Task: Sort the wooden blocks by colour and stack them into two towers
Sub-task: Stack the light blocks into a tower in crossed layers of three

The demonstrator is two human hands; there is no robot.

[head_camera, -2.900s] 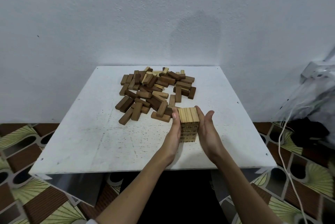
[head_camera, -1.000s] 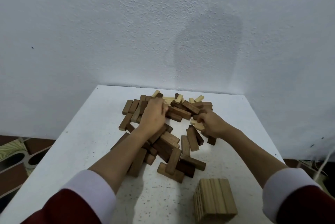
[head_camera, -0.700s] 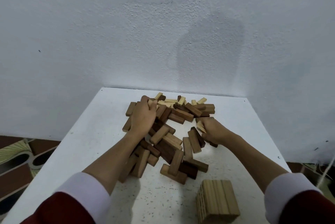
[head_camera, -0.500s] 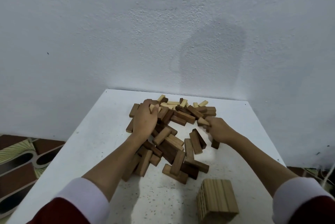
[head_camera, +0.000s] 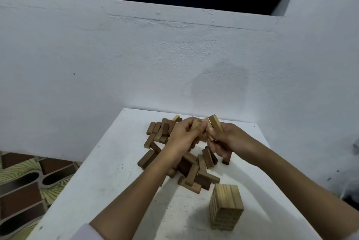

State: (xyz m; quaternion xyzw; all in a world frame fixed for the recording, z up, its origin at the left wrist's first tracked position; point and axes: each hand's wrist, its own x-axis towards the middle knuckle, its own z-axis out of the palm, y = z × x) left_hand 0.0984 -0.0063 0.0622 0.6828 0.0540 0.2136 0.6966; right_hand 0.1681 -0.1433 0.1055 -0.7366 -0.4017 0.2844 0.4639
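Note:
A loose pile of mostly dark brown wooden blocks [head_camera: 191, 169] lies on the white table [head_camera: 108, 183]. A tower of light blocks [head_camera: 225, 206] stands at the near right. Both hands are raised together over the far part of the pile. My left hand [head_camera: 184, 135] pinches a light block [head_camera: 194, 125] between thumb and fingers. My right hand [head_camera: 223, 140] grips light blocks [head_camera: 215, 123] that stick up above its fingers. The hands touch each other and hide the blocks below them.
A white wall [head_camera: 136, 61] rises just behind the table's far edge. Patterned floor tiles [head_camera: 25, 179] show past the table's left edge. The near left of the table holds no blocks.
Both hands have lifted off the pile with light blocks and come together above it. The camera has tilted upward, so more wall shows.

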